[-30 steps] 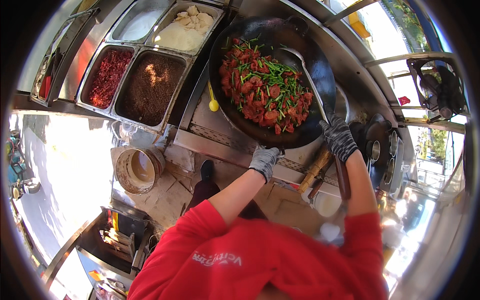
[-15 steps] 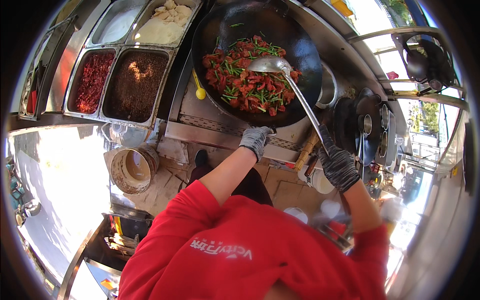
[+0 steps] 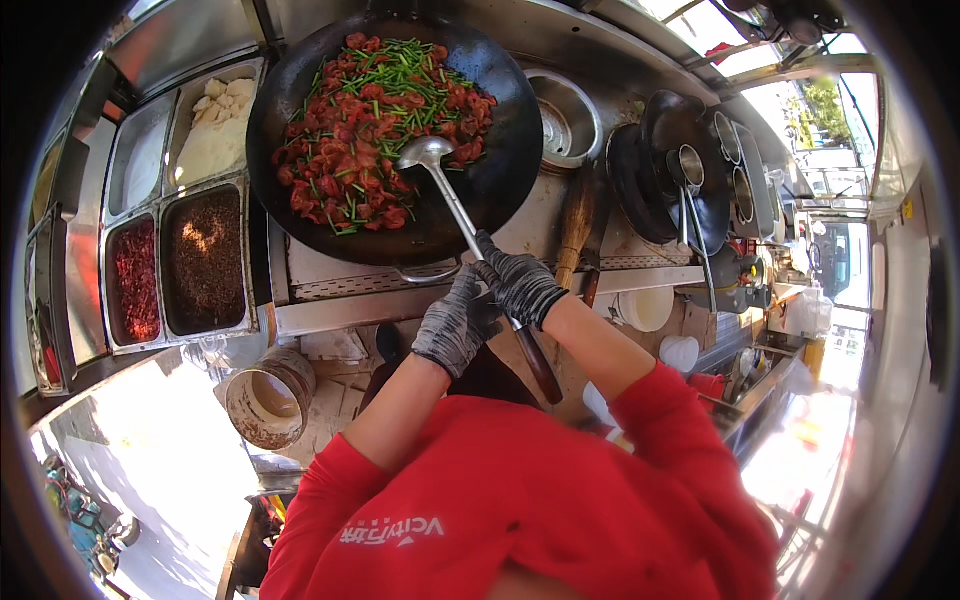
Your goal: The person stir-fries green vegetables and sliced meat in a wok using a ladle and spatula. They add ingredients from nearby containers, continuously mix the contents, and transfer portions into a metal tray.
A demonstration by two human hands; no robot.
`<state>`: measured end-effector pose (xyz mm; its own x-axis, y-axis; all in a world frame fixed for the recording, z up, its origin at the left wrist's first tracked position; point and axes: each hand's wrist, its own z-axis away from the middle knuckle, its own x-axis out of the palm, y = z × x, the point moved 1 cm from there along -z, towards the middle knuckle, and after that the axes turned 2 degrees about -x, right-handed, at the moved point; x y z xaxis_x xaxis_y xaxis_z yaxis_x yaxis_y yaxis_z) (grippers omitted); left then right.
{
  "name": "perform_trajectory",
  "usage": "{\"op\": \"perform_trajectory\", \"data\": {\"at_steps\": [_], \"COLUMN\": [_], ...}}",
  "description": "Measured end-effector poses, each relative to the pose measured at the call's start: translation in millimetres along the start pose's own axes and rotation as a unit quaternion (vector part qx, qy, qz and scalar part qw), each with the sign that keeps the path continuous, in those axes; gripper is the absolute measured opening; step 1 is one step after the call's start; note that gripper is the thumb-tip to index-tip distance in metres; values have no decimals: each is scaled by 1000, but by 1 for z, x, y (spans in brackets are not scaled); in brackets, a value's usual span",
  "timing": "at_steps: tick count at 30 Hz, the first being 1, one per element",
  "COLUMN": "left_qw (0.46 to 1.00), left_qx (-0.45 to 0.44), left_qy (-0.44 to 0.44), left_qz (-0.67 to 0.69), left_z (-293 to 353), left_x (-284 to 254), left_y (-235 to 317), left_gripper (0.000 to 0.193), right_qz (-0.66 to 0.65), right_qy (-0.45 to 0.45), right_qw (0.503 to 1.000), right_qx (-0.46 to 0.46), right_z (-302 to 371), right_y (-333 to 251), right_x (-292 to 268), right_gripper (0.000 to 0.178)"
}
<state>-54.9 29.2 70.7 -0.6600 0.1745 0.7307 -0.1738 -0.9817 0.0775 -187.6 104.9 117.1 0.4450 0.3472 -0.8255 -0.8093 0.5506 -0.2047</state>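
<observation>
A black wok [image 3: 512, 190] holds red meat pieces [image 3: 345, 165] mixed with chopped green stalks [image 3: 405, 75]. A steel ladle [image 3: 456, 205] rests its bowl, rounded back up, on the food; its wooden handle end slants down toward me. My right hand [image 3: 522, 285], in a grey-black knit glove, is closed round the ladle's shaft. Just below and left of it, my gloved left hand [image 3: 455, 325] is curled against the same shaft, its fingertips partly hidden. The wok's loop handle [image 3: 428, 273] is free of both hands.
Metal trays of red chilli [image 3: 133, 280], dark ground seasoning [image 3: 205, 260] and pale paste [image 3: 215, 135] stand left. Right of the wok are a steel pot [image 3: 570, 115], a bristle brush [image 3: 578, 220] and stacked black woks [image 3: 690, 130]. A dirty bucket [image 3: 268, 405] sits on the floor.
My left hand has left the wok's handle and come to the ladle's shaft. My right hand has moved inward to meet it. More green stalks show on top. The view has shifted.
</observation>
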Motion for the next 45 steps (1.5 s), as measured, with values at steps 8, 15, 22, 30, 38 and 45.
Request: {"op": "perform_trajectory", "data": {"at_steps": [8, 15, 22, 30, 38, 45], "left_qw": [961, 456, 536, 440, 576, 548], "left_qx": [65, 76, 213, 203, 181, 125], "left_qy": [131, 362, 340, 422, 281, 315], "left_qz": [-233, -809, -743, -766, -746, -765], "left_z": [62, 132, 163, 117, 114, 150], "left_x": [20, -9, 1, -31, -46, -55], "left_y": [44, 73, 85, 237, 245, 254], "left_gripper": [21, 30, 36, 58, 62, 64], "right_qz": [-189, -445, -725, 0, 45, 100], "right_qy": [90, 143, 250, -50, 17, -231], "right_qw": [875, 752, 596, 982, 990, 947], "right_qx": [436, 464, 238, 184, 130, 202], "right_z": [34, 40, 89, -50, -168, -88], "right_y": [258, 346, 232, 154, -22, 34], "right_x": [96, 219, 56, -185, -154, -217], "right_gripper": [60, 36, 13, 27, 47, 41]}}
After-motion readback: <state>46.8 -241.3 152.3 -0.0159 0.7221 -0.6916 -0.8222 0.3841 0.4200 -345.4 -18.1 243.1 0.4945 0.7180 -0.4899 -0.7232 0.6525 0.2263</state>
